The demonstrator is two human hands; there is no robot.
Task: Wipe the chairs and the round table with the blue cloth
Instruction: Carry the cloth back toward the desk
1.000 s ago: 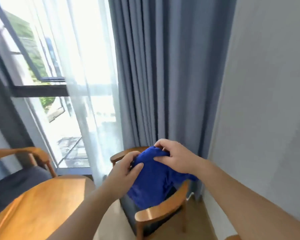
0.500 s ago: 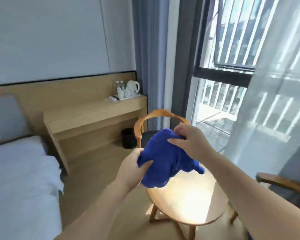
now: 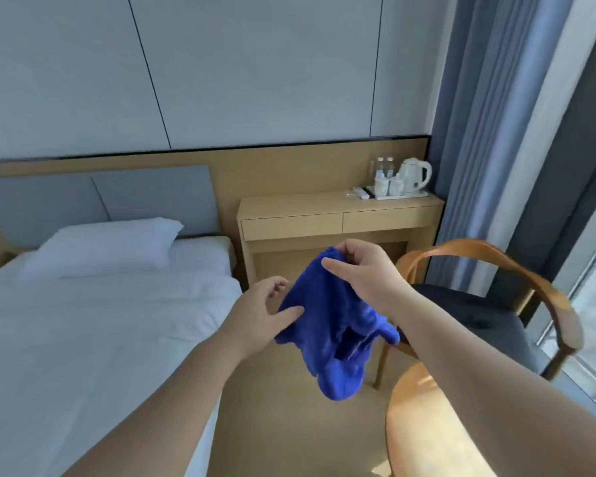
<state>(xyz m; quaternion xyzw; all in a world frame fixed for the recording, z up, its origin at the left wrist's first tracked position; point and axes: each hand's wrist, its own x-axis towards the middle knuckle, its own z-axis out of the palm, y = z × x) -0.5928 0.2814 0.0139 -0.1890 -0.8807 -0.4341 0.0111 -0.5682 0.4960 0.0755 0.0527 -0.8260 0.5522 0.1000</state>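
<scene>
Bunched cloth [image 3: 324, 339] at centre frame, hanging in the air over the floor, left of the chair [image 3: 489, 250] and up-left of the worktop [image 3: 417, 428] in the lower right corner. Pinched at its top by the right grip [image 3: 369, 280]; only touched at its left edge by the thumb of the loose, unclenched left grip [image 3: 259, 314]. Probably best to take that edge firmly, shake flat, fold into a pad, then start on the chair's rail
</scene>
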